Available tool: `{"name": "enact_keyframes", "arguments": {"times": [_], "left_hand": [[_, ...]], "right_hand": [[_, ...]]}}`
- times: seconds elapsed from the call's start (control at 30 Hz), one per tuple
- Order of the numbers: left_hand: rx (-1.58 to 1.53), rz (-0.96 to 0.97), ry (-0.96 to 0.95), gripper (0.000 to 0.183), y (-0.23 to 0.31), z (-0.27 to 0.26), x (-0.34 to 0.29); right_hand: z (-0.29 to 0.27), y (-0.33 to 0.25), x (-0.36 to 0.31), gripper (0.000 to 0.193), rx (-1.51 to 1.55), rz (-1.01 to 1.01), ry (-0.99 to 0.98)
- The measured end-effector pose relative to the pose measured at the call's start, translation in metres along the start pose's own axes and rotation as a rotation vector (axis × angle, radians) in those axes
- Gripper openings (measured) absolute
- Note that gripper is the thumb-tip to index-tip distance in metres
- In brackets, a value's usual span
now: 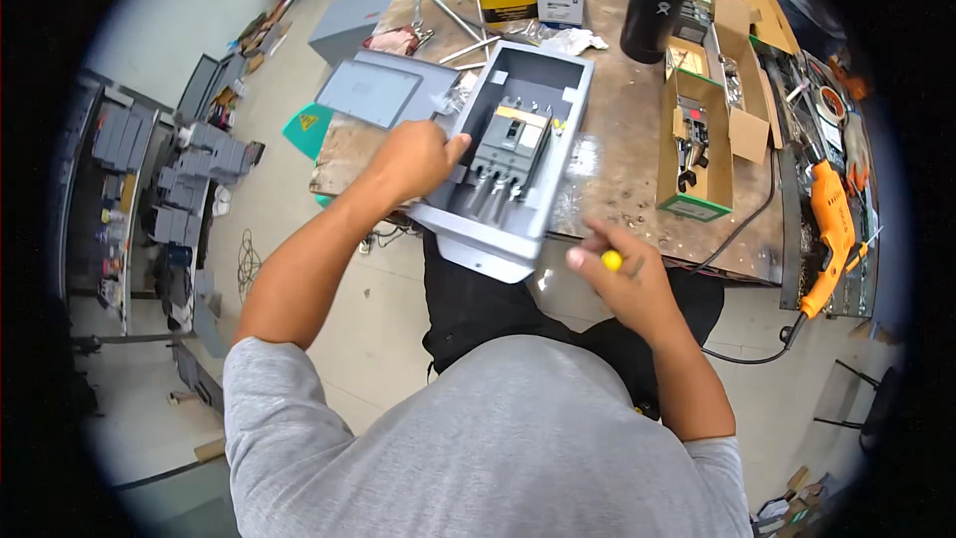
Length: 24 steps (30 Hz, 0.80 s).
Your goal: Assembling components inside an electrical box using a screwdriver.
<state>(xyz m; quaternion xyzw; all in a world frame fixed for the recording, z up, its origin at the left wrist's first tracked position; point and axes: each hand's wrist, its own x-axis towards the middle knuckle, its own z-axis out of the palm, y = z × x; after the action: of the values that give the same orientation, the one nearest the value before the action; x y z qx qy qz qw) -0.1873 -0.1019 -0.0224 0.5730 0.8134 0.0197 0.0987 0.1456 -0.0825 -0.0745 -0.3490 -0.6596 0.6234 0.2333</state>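
This is an electrical workshop: a circuit breaker (510,151) sits in a metal box (483,231) at the workbench (622,105) edge. Right of the workbench lies an orange power tool (832,214); left, loaded shelves (133,229).

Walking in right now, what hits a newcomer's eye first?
The open grey metal enclosure jutting over the near edge of the bench, circuit breaker inside, left hand gripping its left side. Then the corded orange power tool at far right and the black bottle toward the back.
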Motion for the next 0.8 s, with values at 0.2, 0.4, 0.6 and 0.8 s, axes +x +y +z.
{"name": "enact_keyframes", "arguments": {"times": [0.2,0.4,0.6,0.8], "left_hand": [[-0.302,-0.054,-0.137,0.047,0.048,-0.017,-0.041],[-0.751,0.22,0.026,0.038,0.047,-0.028,-0.062],[-0.872,0.293,0.089,0.051,0.06,-0.001,-0.044],[-0.899,0.299,0.082,0.028,0.063,0.002,-0.036]], "right_hand": [[-0.022,-0.017,0.014,0.059,-0.028,0.06,0.121],[-0.07,-0.072,-0.013,0.048,0.084,-0.208,0.364],[-0.072,-0.078,-0.026,0.046,0.008,-0.257,0.333],[-0.081,-0.063,-0.037,0.043,-0.04,-0.162,0.296]]}}
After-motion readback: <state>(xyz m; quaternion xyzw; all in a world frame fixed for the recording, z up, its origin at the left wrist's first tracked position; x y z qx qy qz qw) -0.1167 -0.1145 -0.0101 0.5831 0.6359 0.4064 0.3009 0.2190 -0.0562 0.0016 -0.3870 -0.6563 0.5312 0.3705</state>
